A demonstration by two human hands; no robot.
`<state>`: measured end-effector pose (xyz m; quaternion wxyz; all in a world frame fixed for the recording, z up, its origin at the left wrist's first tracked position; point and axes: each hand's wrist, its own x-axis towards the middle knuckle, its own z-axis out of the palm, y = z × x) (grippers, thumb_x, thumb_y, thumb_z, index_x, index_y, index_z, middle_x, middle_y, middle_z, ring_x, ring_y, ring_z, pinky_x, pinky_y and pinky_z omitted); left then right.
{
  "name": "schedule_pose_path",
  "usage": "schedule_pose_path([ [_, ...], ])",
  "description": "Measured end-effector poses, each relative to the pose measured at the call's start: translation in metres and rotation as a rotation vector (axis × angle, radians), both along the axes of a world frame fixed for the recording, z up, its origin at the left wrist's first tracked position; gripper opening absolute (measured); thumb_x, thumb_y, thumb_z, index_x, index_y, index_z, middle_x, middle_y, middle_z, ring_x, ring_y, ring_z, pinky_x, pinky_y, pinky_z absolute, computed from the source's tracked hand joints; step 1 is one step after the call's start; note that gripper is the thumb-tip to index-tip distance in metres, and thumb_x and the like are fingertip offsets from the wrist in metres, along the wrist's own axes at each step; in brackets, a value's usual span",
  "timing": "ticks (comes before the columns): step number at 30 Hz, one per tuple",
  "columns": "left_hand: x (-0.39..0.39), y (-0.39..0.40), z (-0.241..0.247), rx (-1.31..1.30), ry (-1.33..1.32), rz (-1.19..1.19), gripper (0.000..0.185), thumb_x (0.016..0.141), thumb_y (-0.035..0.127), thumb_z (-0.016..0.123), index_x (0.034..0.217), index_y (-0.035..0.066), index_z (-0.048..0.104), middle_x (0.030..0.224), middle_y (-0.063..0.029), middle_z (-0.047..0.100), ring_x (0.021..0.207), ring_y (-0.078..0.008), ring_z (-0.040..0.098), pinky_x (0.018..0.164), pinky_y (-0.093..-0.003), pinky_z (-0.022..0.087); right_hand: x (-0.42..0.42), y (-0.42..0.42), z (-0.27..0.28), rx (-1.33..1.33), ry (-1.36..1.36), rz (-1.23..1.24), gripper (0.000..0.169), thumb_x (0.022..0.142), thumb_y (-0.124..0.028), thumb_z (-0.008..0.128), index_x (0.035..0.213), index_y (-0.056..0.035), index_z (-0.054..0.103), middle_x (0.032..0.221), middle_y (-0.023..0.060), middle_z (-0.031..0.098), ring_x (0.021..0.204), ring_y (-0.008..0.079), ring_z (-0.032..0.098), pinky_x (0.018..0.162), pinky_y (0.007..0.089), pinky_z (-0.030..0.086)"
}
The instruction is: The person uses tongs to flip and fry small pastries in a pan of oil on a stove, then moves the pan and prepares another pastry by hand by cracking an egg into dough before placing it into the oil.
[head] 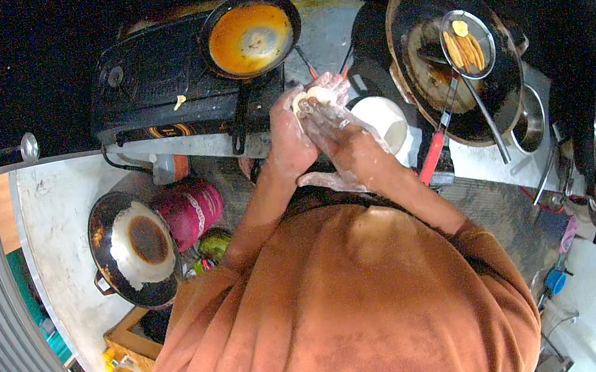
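My left hand (293, 133) and my right hand (339, 134), both in clear plastic gloves, meet before my chest. Between them is a pale piece of dough (315, 97), partly hidden by the fingers. My right hand's fingers lie over it, with my left palm beneath. Just above stands a black frying pan (250, 39) with an orange, oily coating. To the right, a white bowl (382, 122) is partly behind my right hand. A large wok (421, 38) holds a wire strainer (468, 44) with browned fried strips and a yellow piece, and red-handled tongs (432, 156) lean by it.
A black stove (155, 85) stands behind the hands, a scrap of food on it. On the left, another wok (100, 239) with dark liquid and a pale crust stands beside a magenta cylinder (192, 212). A metal pot (532, 124) is at the right.
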<state>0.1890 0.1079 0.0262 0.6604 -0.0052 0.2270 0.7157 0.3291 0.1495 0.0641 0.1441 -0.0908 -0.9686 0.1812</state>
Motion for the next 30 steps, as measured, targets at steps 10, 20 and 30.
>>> schedule_pose_path([
  [10, 0.000, -0.011, 0.005, -0.037, 0.208, -0.015, 0.045, 0.094, 0.020, 0.028, 0.121, -0.008, 0.051, 0.116, -0.0189, 0.060, 0.107, -0.0264, 0.058, 0.101, -0.0397, 0.040, -0.012, -0.009, -0.001, -0.133, 0.041, -0.052, 0.073, 0.078, -0.046, 0.064, 0.124, 0.0096, 0.048, 0.130, 0.0297, 0.045, 0.124, 0.0400, 0.043, 0.104, 0.0425, 0.036],
  [20, -0.019, -0.010, -0.023, 0.093, 0.241, -0.013, 0.038, 0.091, 0.029, 0.038, 0.107, 0.001, 0.058, 0.104, -0.0133, 0.063, 0.097, -0.0255, 0.062, 0.088, -0.0405, 0.049, -0.027, 0.018, 0.035, -0.452, -0.305, -0.148, 0.062, 0.081, -0.043, 0.063, 0.122, 0.0026, 0.051, 0.129, 0.0245, 0.049, 0.116, 0.0390, 0.050, 0.099, 0.0427, 0.041],
  [30, -0.038, -0.023, 0.000, 0.059, -0.177, -0.269, 0.035, 0.090, 0.024, 0.040, 0.102, 0.001, 0.063, 0.105, -0.0118, 0.066, 0.097, -0.0248, 0.062, 0.090, -0.0396, 0.046, -0.022, 0.023, 0.009, 0.007, -0.006, 0.311, 0.076, 0.079, -0.053, 0.059, 0.125, 0.0059, 0.049, 0.127, 0.0230, 0.051, 0.120, 0.0352, 0.049, 0.103, 0.0412, 0.037],
])
